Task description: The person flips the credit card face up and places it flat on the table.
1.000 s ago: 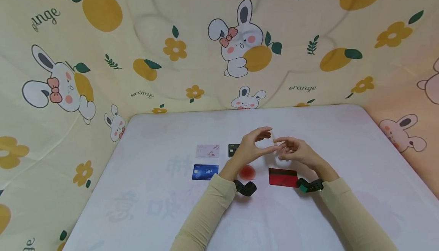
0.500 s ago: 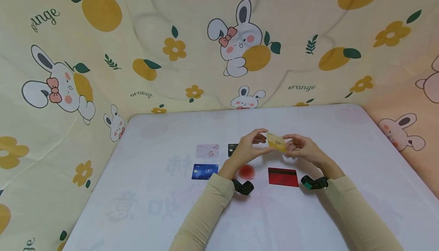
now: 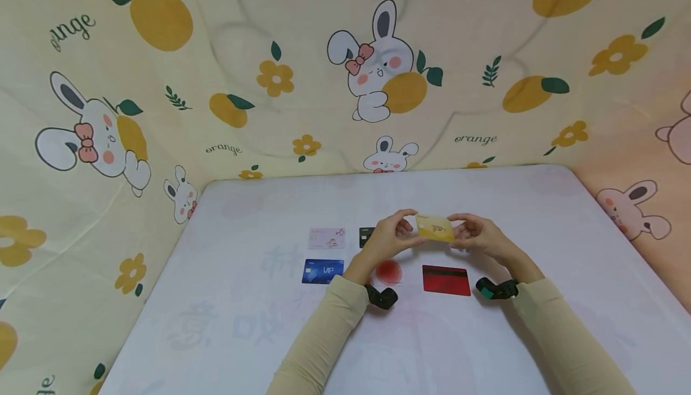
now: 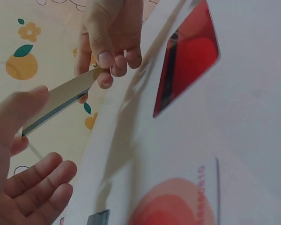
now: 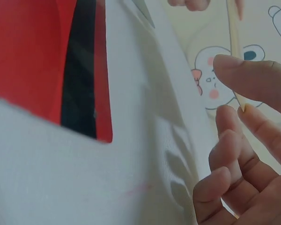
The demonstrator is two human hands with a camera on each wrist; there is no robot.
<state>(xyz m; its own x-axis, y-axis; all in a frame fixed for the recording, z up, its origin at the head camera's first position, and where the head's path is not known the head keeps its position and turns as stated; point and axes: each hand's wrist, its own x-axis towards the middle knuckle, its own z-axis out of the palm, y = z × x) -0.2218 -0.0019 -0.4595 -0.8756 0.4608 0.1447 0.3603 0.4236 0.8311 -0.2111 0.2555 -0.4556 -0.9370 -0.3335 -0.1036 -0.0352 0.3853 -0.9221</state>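
A yellow card (image 3: 435, 229) is held up above the table between both hands. My left hand (image 3: 391, 236) pinches its left end between thumb and fingers; my right hand (image 3: 483, 238) pinches the right end. In the left wrist view the yellow card (image 4: 61, 99) appears nearly edge-on, a dark stripe along its lower side. The right wrist view shows the yellow card (image 5: 235, 51) as a thin edge beside the right thumb. A red card with a dark stripe (image 3: 446, 280) lies below the hands. Partly behind the left wrist is a card with a red circle (image 3: 388, 272).
To the left lie a pink card (image 3: 326, 238) and a blue VIP card (image 3: 322, 271). A dark green card (image 3: 366, 237) is partly hidden by the left hand. The white table (image 3: 227, 299) meets a patterned cloth (image 3: 302, 95) at its back edge.
The yellow card has turned from edge-on to showing its printed face, then tilted further to a more level position. The right hand has shifted slightly right.
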